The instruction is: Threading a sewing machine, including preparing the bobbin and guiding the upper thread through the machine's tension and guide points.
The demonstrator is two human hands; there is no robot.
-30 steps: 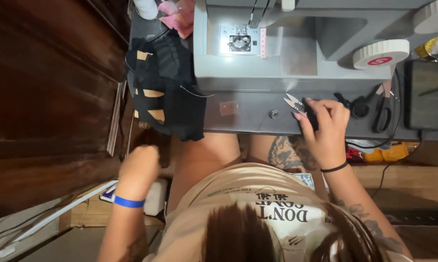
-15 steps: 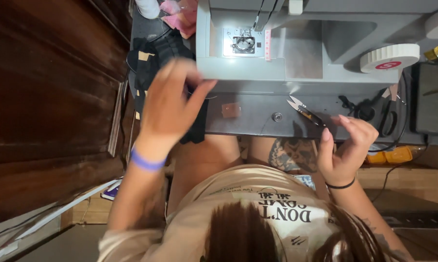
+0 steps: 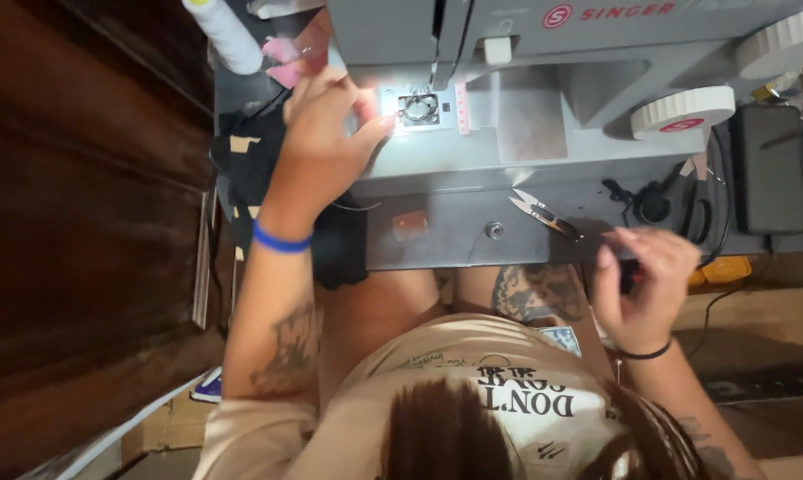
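My left hand, a blue band on its wrist, reaches over the bed of a grey sewing machine. Its fingertips rest beside the lit needle plate and hold nothing I can see. My right hand, wearing a thin black wrist band, hovers at the table's front edge with its fingers loosely apart. Small thread snips lie on the grey table just left of that hand, apart from it. Black fabric with tan patches hangs off the table under my left forearm.
A white thread cone and pink cloth sit at the back left. A white handwheel, black cables and a black power brick crowd the right side. Dark wooden boards close off the left.
My left hand rose from my lap to the needle plate. My right hand lifted the thread snips, set them back on the table and drew toward the front edge.
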